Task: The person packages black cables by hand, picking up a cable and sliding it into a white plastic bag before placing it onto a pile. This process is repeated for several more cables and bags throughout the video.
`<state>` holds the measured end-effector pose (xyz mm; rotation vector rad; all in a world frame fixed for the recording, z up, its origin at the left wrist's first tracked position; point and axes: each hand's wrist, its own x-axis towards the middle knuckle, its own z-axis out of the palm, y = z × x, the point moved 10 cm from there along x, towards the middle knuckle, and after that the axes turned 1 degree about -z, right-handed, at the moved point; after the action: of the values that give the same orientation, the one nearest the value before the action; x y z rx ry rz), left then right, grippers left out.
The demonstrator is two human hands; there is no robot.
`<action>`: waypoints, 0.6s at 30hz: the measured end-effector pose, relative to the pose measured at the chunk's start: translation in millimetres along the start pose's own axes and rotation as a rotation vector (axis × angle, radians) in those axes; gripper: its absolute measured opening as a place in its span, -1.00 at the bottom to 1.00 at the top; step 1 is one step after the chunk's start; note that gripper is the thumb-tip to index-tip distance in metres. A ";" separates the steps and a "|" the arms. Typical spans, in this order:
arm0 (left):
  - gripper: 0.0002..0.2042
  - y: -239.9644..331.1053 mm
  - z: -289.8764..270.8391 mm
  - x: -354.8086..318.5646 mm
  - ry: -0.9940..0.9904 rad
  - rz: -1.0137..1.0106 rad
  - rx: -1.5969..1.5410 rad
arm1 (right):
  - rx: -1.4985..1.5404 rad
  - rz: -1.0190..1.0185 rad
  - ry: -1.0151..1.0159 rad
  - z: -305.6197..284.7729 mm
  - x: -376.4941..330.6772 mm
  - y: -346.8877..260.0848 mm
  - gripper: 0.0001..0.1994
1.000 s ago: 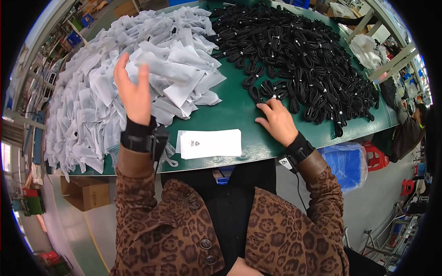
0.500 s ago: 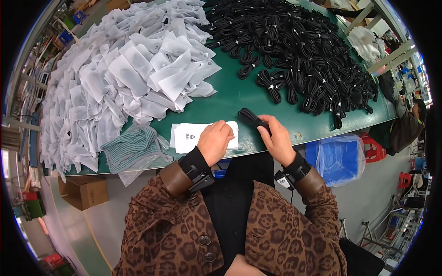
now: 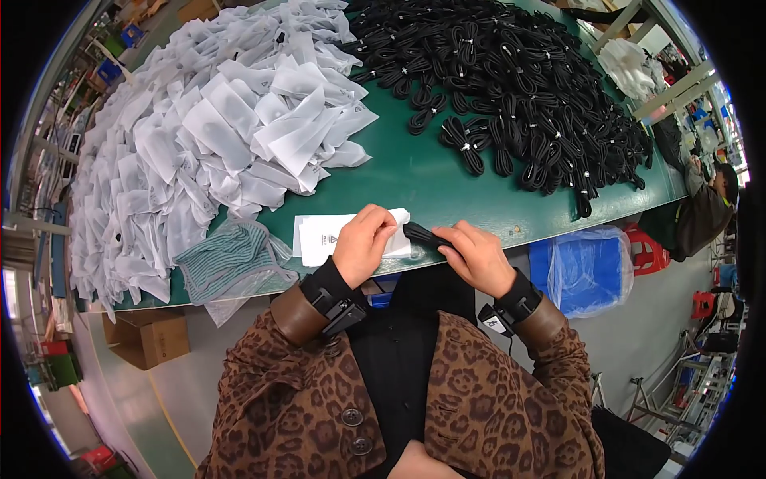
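Observation:
Near the front edge of the green table (image 3: 399, 184) lies a small stack of flat white bags (image 3: 315, 239) with dark print. Over its right part, my left hand (image 3: 361, 246) pinches the edge of the top bag, fingers closed. My right hand (image 3: 476, 257) grips a coiled black cable (image 3: 425, 235), its looped end pointing left at the bag's right end. Whether the loop's tip is inside the bag or just against it, I cannot tell. At the back right is a heap of bundled black cables (image 3: 519, 104). A large pile of filled white bags (image 3: 215, 120) covers the left side.
A striped green-grey cloth (image 3: 227, 259) on clear plastic lies left of the stack. Below the table's right edge stands a blue bin (image 3: 581, 275) with a plastic liner, beside a red stool (image 3: 648, 251). A cardboard box (image 3: 148, 339) sits below left. Another person (image 3: 708, 207) is at far right.
My right hand has brought the cable left and down to the bag's right end. The cable now lies more level. My left hand has shifted slightly left and keeps its pinch.

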<state>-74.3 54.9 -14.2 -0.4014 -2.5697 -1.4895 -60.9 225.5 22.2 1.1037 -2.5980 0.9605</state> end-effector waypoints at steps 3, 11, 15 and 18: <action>-0.94 6.0 3.1 -3.8 -0.024 0.084 0.142 | -0.021 -0.003 0.012 -0.5 0.9 1.1 -0.70; -0.95 -8.0 1.6 -2.7 -0.036 -0.031 0.075 | -0.024 -0.001 0.090 -3.8 2.4 -2.6 -0.68; -0.95 -8.0 -2.9 -0.9 -0.020 -0.075 -0.035 | -0.062 -0.109 0.023 4.7 5.3 -10.4 -0.69; -0.94 9.3 -6.8 0.7 -0.002 0.021 -0.014 | 0.018 -0.131 -0.036 10.2 8.6 -11.3 -0.72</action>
<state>-72.2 53.5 -3.0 -0.4303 -2.5507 -1.5013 -58.3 208.2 23.1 1.2890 -2.5131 0.9455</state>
